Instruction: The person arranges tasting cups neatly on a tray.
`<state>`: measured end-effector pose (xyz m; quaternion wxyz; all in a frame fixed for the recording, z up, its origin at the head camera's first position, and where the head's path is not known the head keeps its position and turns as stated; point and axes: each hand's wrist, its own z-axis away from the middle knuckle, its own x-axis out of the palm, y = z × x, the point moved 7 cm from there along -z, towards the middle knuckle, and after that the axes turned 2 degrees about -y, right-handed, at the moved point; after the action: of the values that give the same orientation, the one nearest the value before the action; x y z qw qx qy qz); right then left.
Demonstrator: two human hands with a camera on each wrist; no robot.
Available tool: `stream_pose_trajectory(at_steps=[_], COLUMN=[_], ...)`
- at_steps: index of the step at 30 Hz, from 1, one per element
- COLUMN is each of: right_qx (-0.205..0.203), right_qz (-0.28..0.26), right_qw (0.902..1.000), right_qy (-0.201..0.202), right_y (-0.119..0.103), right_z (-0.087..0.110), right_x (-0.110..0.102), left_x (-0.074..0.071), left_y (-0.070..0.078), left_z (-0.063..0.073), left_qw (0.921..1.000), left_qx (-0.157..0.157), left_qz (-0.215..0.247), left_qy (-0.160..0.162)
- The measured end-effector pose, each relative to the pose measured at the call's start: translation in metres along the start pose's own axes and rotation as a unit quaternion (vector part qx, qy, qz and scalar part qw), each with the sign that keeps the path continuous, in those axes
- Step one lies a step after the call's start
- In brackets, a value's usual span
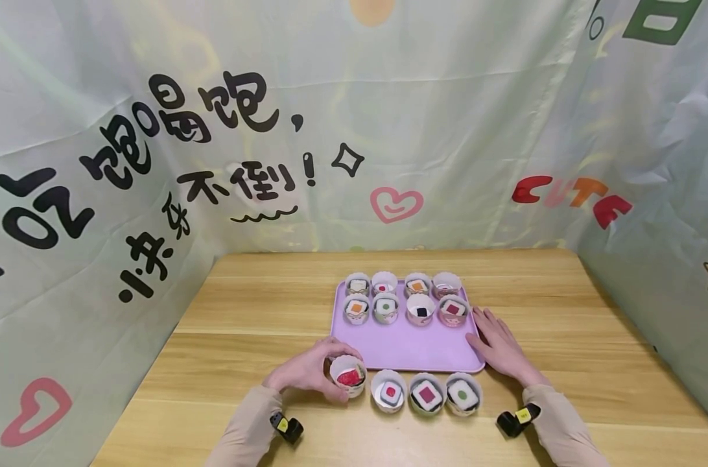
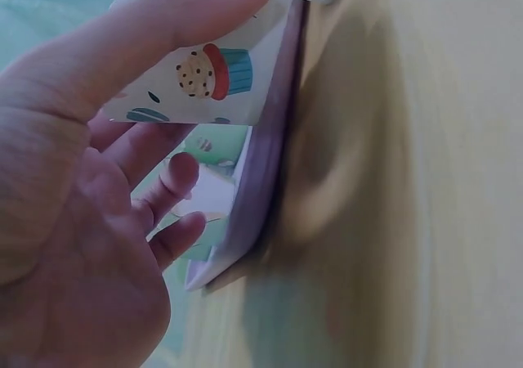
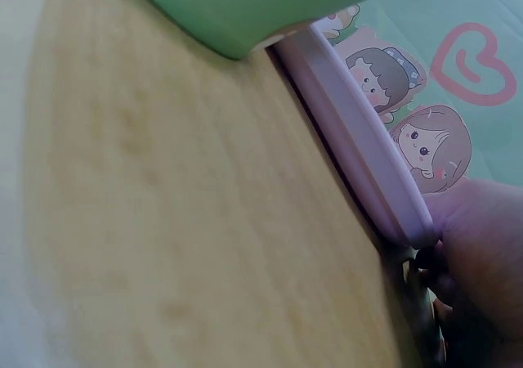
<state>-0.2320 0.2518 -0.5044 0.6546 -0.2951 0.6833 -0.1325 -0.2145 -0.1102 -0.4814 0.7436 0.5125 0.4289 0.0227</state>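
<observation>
Clearly, the left fingers [image 1: 341, 347] grip a paper cup [image 1: 356, 390] between them, while extended right fingers [image 1: 489, 322] touch the tray [image 1: 409, 345].

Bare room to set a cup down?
Free: front half of tray, between its eight cups and near rim; table left of tray, right of right hand. Crowded: tray's back half; just outside near rim: three cups, left hand.

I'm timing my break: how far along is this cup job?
Apparently done: eight cups on the tray. In hand: the left hand holds a cup; the right hand touches the tray's edge. Remaining, if the tray is being filled: three cups in front of it.
</observation>
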Motion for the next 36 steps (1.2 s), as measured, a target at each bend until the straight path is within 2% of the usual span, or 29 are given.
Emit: stream_pose_trajectory(at_steps=[3,6,9,11,19,31,36], right_qx=[-0.001,-0.002,-0.002,-0.002,-0.003,-0.004,-0.004], right_qz=[0.000,-0.001,-0.001,-0.001,0.002,-0.002,-0.003], right_qw=[1.0000,1.0000,1.0000,1.0000,1.0000,1.0000,1.0000], right_qy=[0.001,0.002,0.002,0.001,0.004,0.005,0.006], right_y=[0.000,0.000,0.000,0.000,0.000,0.003,0.003], right_z=[0.000,0.000,0.000,0.000,0.000,0.000,0.000], right_x=[0.000,0.000,0.000,0.000,0.001,0.002,0.002], left_x=[-0.003,-0.004,-0.005,-0.006,-0.013,-0.018,-0.019], left_y=[0.002,0.003,0.003,0.003,0.003,0.002,-0.003], left_z=[-0.001,-0.002,-0.002,-0.002,0.000,-0.004,-0.007], left_qw=[0.9997,0.9979,0.9943,0.9933,0.9942,0.9916,0.9884], left_qx=[0.015,0.025,0.027,0.024,0.000,0.018,0.014], left_qz=[0.019,0.060,0.103,0.113,0.090,0.064,0.063], left_qy=[0.001,-0.003,-0.005,0.001,0.059,0.110,0.138])
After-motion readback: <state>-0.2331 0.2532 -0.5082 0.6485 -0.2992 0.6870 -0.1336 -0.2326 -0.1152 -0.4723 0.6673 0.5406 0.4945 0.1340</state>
